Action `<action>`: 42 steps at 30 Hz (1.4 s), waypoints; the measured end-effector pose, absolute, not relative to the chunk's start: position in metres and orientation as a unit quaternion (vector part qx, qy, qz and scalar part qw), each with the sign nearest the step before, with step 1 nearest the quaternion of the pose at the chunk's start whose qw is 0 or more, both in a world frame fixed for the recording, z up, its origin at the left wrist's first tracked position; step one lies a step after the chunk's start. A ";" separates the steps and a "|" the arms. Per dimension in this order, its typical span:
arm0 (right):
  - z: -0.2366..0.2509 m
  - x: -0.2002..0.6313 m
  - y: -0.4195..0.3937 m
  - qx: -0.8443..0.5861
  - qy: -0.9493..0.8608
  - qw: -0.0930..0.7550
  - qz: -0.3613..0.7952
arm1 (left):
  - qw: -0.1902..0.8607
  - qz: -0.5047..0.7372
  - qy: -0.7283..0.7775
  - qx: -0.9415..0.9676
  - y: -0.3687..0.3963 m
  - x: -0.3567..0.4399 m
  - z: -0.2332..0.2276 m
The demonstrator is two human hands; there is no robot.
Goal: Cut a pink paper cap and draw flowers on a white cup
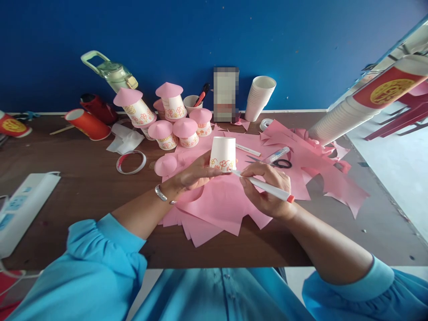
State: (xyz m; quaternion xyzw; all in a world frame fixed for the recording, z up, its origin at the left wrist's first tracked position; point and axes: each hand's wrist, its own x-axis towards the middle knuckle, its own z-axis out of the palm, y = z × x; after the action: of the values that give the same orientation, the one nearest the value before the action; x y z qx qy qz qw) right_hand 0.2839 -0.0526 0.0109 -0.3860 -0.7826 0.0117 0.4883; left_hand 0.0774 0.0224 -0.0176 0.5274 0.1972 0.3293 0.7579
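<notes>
My left hand (pixel 197 171) grips a white paper cup (pixel 223 149), turned upside down, its wide rim low. Red and yellow flower drawings run round the lower part of the cup. In my right hand (pixel 267 187) is a white marker (pixel 272 189) with a red end, its tip at the cup's lower right edge. Beneath both hands lie pink paper sheets (pixel 214 214). Behind the cup, on the sheets, are another white marker (pixel 248 150), scissors (pixel 282 163) and a clear tube (pixel 277 154). To the left stand several decorated cups with pink cone roofs (pixel 185 128).
A stack of white cups (pixel 261 98) stands by the blue wall, with a longer cup stack (pixel 347 111) leaning at right. A tape roll (pixel 131 162), a red cup (pixel 88 125), a green bottle (pixel 115 73) and a power strip (pixel 26 209) are on the left. Pink scraps (pixel 344 178) lie right.
</notes>
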 end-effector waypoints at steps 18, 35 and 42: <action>0.010 0.284 -0.052 -0.390 -0.782 0.486 0.008 | 0.764 0.323 0.194 0.524 0.027 0.077 -0.026; 0.014 0.284 -0.054 -0.387 -0.782 0.488 0.020 | 0.761 0.325 0.196 0.525 0.024 0.074 -0.023; 0.013 0.283 -0.054 -0.382 -0.782 0.492 0.014 | 0.749 0.336 0.190 0.539 0.022 0.074 -0.021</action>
State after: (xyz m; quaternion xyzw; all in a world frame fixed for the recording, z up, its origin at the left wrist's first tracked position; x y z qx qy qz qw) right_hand 0.2834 -0.0541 0.0133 -0.3820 -0.7820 0.0139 0.4922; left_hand 0.0741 0.0222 -0.0212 0.5387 0.1898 0.3356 0.7491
